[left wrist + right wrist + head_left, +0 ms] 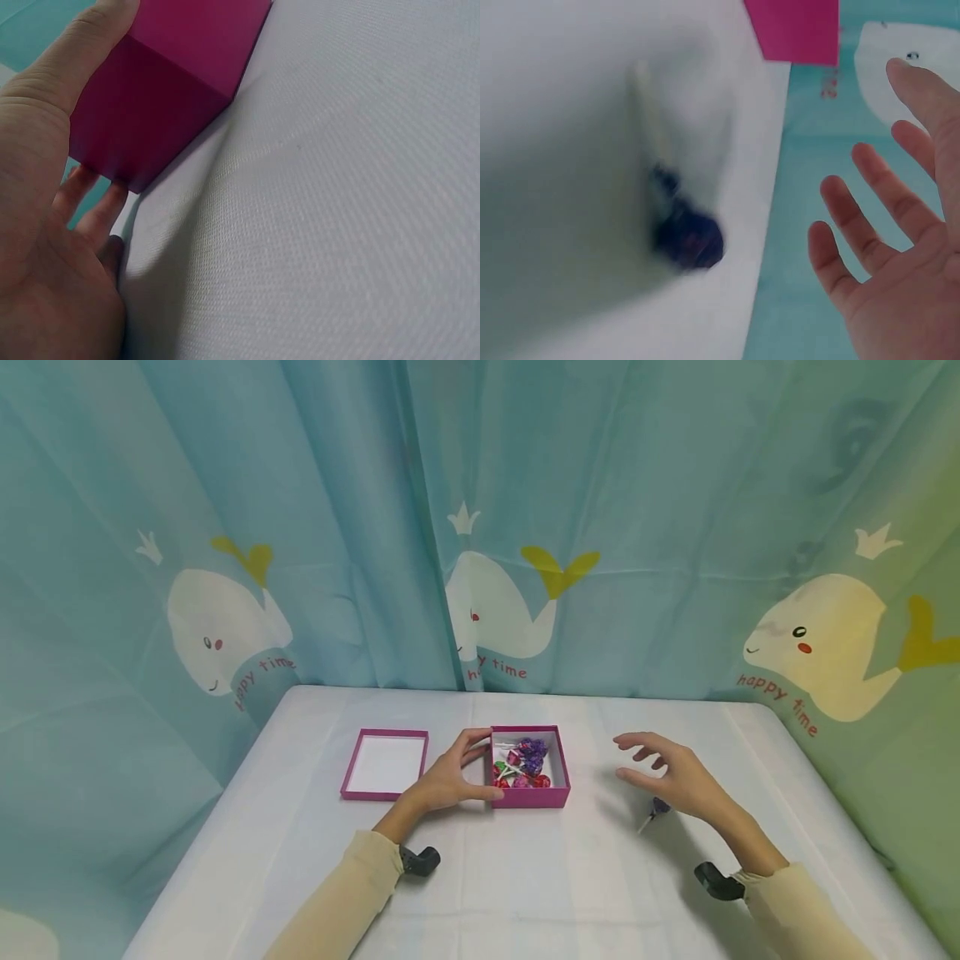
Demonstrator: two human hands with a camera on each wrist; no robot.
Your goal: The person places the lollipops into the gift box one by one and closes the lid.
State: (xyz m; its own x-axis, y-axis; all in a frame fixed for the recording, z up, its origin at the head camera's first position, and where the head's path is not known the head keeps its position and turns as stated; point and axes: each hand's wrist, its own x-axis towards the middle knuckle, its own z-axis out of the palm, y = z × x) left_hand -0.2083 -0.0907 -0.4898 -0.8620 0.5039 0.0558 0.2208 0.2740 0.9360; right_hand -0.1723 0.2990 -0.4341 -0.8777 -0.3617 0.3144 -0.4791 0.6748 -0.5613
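My left hand (447, 777) grips the left side of a magenta box (529, 798), thumb at its front corner and fingers at the back. In the left wrist view the thumb (75, 56) lies along the box's wall (150, 112). Several wrapped lollipops (532, 756), purple, red, pink and green, lie inside the box. On the right, my right hand (675, 777) hovers with spread fingers and holds nothing. A purple-wrapped lollipop (659, 807) lies on the table just below it, partly covered by the hand; the right wrist view shows this lollipop (690, 238) blurred, its white stick pointing away.
A shallow magenta lid (386, 765) with a white inside lies left of the box, close to my left wrist. All of this is on a white cloth-covered table (480, 893). A blue-green curtain (352, 527) printed with whales hangs behind it and along its sides.
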